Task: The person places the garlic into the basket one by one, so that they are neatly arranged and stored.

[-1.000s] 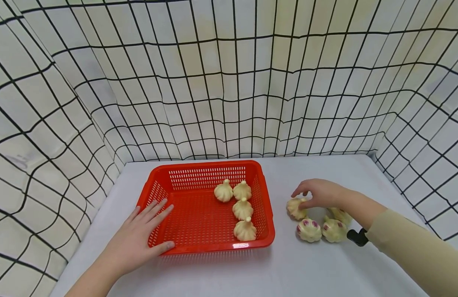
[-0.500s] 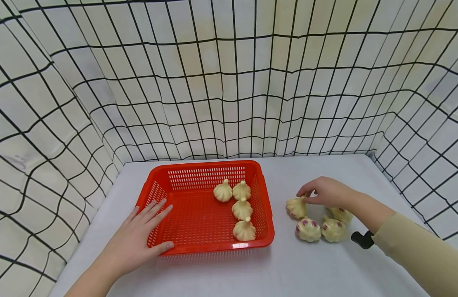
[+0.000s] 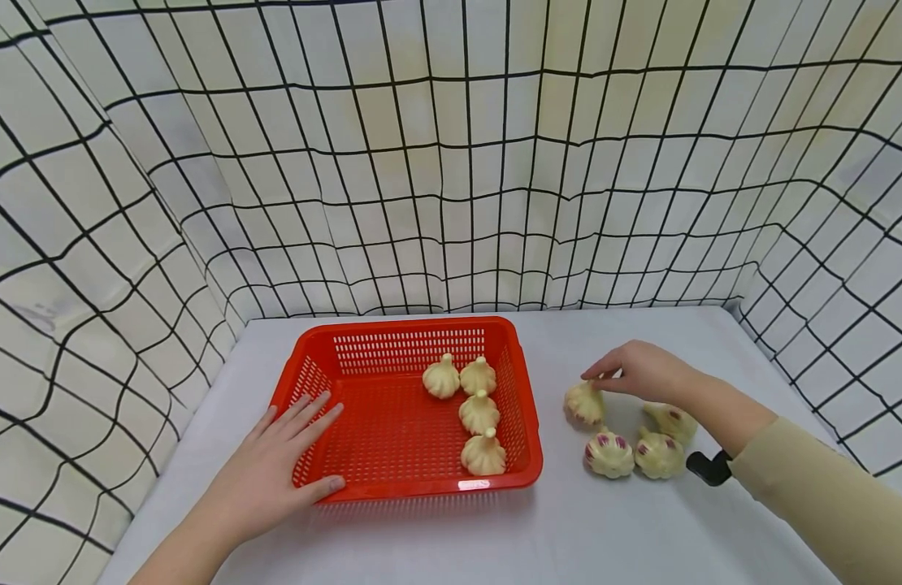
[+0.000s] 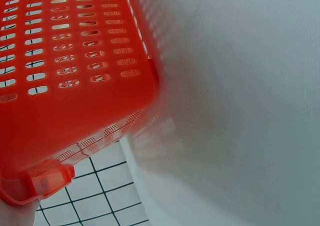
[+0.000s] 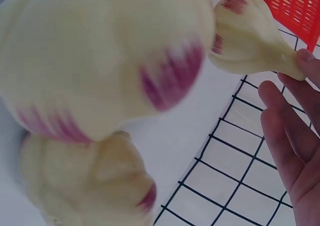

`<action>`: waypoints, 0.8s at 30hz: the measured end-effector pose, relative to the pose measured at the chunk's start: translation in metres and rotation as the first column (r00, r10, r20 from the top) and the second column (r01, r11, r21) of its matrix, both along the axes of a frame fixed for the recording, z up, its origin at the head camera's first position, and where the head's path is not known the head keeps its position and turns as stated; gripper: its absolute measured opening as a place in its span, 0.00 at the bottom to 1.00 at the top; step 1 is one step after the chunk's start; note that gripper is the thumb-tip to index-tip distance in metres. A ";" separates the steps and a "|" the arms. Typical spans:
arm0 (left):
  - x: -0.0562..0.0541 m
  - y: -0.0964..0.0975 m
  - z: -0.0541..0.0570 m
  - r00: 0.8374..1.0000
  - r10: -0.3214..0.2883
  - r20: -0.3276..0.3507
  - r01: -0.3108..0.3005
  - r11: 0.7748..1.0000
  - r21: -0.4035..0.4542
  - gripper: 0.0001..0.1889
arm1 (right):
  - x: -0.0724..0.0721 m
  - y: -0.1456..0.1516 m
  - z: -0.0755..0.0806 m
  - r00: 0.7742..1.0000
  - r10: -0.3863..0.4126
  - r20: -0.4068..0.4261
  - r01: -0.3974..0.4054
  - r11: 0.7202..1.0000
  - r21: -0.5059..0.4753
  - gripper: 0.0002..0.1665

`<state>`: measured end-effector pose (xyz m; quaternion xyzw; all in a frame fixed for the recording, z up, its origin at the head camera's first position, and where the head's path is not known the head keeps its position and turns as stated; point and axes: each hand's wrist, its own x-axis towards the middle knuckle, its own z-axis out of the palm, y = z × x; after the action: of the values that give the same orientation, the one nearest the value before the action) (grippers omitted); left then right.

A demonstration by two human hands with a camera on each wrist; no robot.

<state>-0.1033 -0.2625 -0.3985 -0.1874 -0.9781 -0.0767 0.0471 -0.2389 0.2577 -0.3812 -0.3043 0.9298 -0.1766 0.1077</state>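
Observation:
My right hand (image 3: pixel 644 372) pinches the stem of a garlic bulb (image 3: pixel 584 404) between thumb and fingertips, right of the basket. In the right wrist view this bulb (image 5: pixel 247 35) shows purple patches, and the other fingers extend beside its stem. Close by on the white table are several more purple-marked garlic bulbs (image 3: pixel 609 454), two of them large in front of the right wrist camera. My left hand (image 3: pixel 264 475) lies with spread fingers over the left front corner of a red plastic basket (image 3: pixel 422 490). Inside the basket, along its right side, sit several plain cream garlic bulbs (image 3: pixel 483 452).
Black grid netting (image 3: pixel 487 195) over white sheeting walls in the table at the back and on both sides. The basket's slotted wall (image 4: pixel 75 75) fills the upper left of the left wrist view, beside the white tabletop (image 4: pixel 240 126).
My right fingers have shifted up from the side of the garlic bulb to its stem, and the bulb now stands more upright. My left hand stays at the basket's corner.

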 end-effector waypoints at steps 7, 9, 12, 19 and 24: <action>0.001 0.000 0.000 1.000 -0.005 -0.007 0.005 1.000 -0.004 0.48 | -0.004 -0.001 0.017 0.999 -0.047 -0.008 0.046 0.999 -0.022 0.14; 0.001 0.000 0.001 1.000 -0.005 0.000 0.005 1.000 -0.004 0.48 | -0.005 -0.002 0.022 0.998 -0.066 -0.017 0.066 0.998 -0.024 0.14; 0.001 0.000 0.001 1.000 -0.005 0.004 0.005 1.000 -0.004 0.48 | -0.008 -0.005 0.030 0.996 -0.089 -0.011 0.089 0.996 -0.027 0.14; -0.002 -0.001 -0.002 1.000 0.004 0.012 -0.004 1.000 -0.018 0.49 | -0.017 -0.016 0.047 0.992 -0.120 0.044 0.122 0.992 -0.024 0.16; -0.003 -0.001 -0.003 1.000 0.009 0.022 -0.009 1.000 -0.019 0.49 | -0.021 -0.025 0.056 0.989 -0.136 0.060 0.139 0.989 -0.046 0.15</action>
<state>-0.1059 -0.2635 -0.4017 -0.1825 -0.9801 -0.0692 0.0350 -0.2596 0.2325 -0.3257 -0.2370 0.9404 -0.2155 0.1139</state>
